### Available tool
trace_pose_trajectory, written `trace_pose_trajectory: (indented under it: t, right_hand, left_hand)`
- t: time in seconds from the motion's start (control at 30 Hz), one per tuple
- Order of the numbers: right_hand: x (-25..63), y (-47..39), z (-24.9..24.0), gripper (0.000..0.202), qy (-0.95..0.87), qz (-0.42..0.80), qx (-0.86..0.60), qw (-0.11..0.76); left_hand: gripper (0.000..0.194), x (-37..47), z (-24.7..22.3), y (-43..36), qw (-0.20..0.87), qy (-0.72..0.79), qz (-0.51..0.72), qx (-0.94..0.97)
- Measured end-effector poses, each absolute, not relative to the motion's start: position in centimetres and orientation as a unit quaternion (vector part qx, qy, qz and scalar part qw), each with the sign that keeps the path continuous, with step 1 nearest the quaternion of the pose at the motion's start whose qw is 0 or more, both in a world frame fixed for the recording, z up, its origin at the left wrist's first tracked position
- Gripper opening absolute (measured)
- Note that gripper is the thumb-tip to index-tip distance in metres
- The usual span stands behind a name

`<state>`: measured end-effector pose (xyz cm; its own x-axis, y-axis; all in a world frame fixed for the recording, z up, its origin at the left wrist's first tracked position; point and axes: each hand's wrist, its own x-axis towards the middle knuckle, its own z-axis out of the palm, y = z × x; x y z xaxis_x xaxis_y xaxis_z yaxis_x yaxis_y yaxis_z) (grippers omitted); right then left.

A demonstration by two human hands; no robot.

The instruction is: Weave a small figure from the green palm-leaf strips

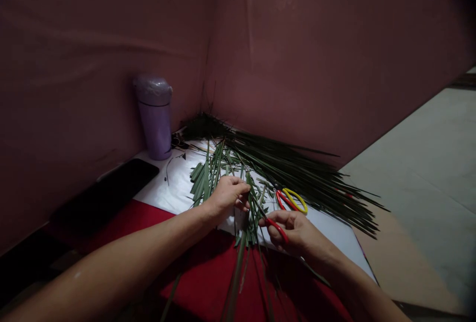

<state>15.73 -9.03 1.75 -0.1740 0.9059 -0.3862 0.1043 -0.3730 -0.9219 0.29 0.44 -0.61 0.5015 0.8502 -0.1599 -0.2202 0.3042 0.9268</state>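
My left hand [231, 194] pinches a green leaf strip [251, 190] between thumb and fingers, over a white sheet [167, 194]. Close by on the right, my right hand [288, 229] is closed around red-handled scissors [277, 229], whose blades point up and left toward the strip. A second pair of scissors with yellow and red handles [295, 200] lies just beyond my right hand. Cut green leaf pieces [200, 182] lie in a fan left of centre, with more scattered under and between my hands. Long strips hang down in front, over the red cloth.
A purple tumbler [155, 119] stands at the back left beside a dark flat object [111, 188]. Long dark green leaves [305, 171] stretch from the back corner to the right. Pinkish walls [297, 64] rise behind. Red cloth [208, 277] covers the near side.
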Motion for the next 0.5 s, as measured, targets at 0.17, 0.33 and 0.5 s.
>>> trace_pose_trajectory:
  t: [0.17,0.33,0.5]
  right_hand:
    - [15.8,-9.1,1.9,0.03,-0.47,0.611,-0.554,0.315]
    - [16.1,-9.1,1.9,0.025,-0.453,0.624,-0.552,0.319]
    - [16.9,-9.0,1.3,0.028,-0.436,0.671,-0.51,0.316]
  left_hand:
    - [0.015,0.3,-0.2,0.2,0.733,0.347,0.358,0.464]
    - [0.014,0.3,-0.6,0.3,0.735,0.346,0.354,0.464]
    - [0.011,0.4,-0.8,0.3,0.743,0.332,0.356,0.46]
